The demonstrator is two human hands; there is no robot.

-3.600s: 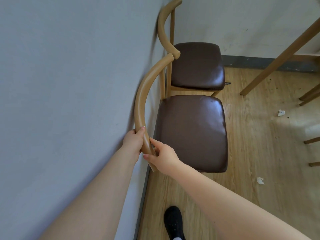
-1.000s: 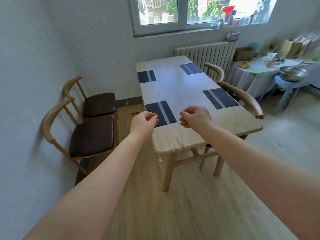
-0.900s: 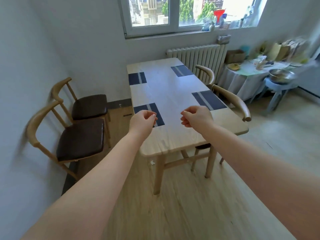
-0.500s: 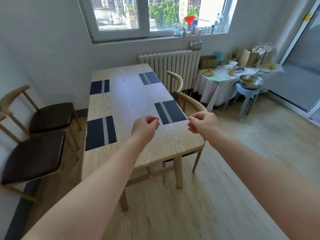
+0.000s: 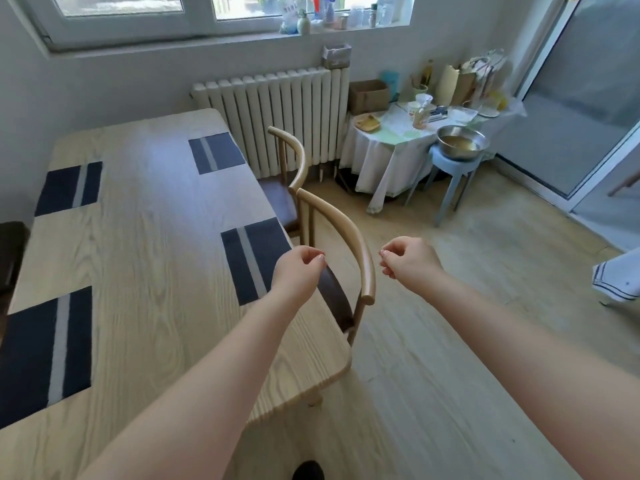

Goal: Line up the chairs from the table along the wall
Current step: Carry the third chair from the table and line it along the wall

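Observation:
Two wooden chairs with curved backs and brown seats are tucked at the right side of the light wood table [image 5: 149, 258]. The near chair [image 5: 343, 233] has its backrest just ahead of my hands. The far chair [image 5: 294, 150] stands behind it near the radiator. My left hand [image 5: 298, 273] hovers over the table's right edge, left of the near backrest, fingers loosely curled and empty. My right hand [image 5: 408, 258] hangs to the right of that backrest, also curled and empty. Neither hand touches the chair. A dark seat [image 5: 10, 254] of a chair by the wall shows at the far left edge.
Several dark blue placemats [image 5: 252, 258] lie on the table. A white radiator [image 5: 277, 112] stands under the window. A cluttered small table with a white cloth [image 5: 391, 150] and a blue stool carrying a metal bowl [image 5: 460, 142] stand at the right. Glass door [image 5: 581, 98] far right.
I let go of the chair at the wall and turned right toward the table. My view has swung and moved closer, so the near tucked chair's backrest now lies between my two hands.

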